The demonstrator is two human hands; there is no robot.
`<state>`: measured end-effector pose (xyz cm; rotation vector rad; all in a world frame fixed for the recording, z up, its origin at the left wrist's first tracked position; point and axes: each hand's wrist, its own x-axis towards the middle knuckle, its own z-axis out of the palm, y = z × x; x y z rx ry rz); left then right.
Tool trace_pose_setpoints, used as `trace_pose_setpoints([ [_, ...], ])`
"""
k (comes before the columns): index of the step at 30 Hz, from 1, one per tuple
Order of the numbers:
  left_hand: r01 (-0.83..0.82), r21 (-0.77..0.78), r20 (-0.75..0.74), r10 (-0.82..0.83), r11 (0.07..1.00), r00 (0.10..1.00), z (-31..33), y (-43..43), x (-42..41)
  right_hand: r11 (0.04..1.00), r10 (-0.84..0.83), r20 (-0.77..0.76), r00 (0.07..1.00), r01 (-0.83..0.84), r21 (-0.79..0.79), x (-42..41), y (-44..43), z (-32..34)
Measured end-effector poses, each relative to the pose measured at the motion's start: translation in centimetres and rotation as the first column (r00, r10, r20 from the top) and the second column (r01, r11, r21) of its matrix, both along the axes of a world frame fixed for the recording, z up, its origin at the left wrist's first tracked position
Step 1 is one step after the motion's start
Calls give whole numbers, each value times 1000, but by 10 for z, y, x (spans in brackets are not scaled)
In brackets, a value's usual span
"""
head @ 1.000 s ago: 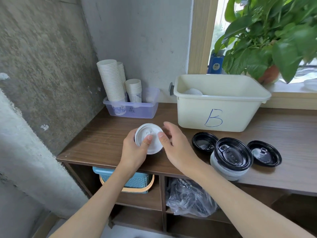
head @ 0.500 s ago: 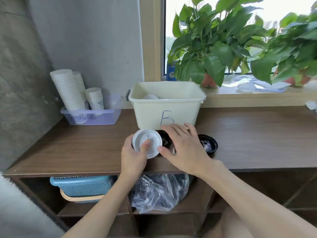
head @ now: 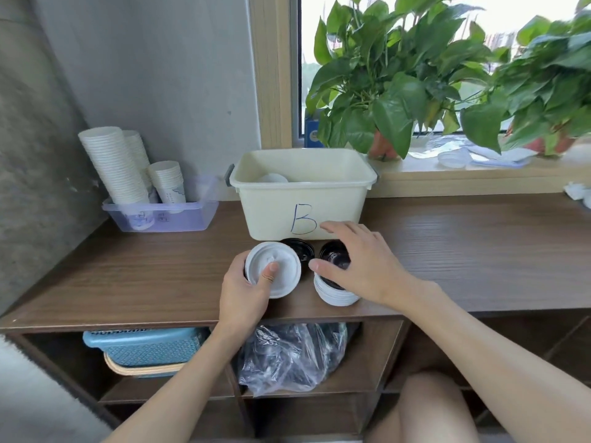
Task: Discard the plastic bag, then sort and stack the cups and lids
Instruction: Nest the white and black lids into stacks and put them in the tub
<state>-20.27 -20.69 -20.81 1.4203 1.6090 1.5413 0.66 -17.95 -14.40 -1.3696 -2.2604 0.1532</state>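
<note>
The white lid [head: 277, 270] is gripped in the curled left hand [head: 244, 294], thumb on top, above the counter [head: 153, 276]; the right hand [head: 363, 266], fingers spread, is now shifted over the neighbouring stack of lids [head: 335, 295]; sorting is judged underway.

white lid [head: 281, 266]; black lids [head: 294, 246]; cream bin [head: 303, 199] w/ blue "B"; lilac see-thru tray [head: 166, 219]; white cups [head: 112, 164]; brown wood-grain shelf [head: 128, 276]; blue lattice-pattern basket [head: 144, 346]; green plant lvs [head: 393, 91].

Corner by a bright window [head: 499, 11]
Grey wall [head: 160, 75], wooden frame [head: 271, 75], leafy plants [head: 399, 91] on the sill; dark wooden surface [head: 479, 251] over open shelves [head: 179, 390].
</note>
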Motion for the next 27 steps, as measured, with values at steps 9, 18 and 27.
trace_pose_setpoints([
  [9,12,-40,-19,-13,999,1000,0,-2,0,990,-6,-112,994,-9,-139,18,-11,-13],
  [18,26,-60,-28,-27,998,999,-3,-1,-1,977,-208,-269,940,184,-111,47,4,-12],
  [27,18,-62,-55,-22,998,998,-6,2,-1,959,-274,-114,955,263,-102,58,9,-23],
])
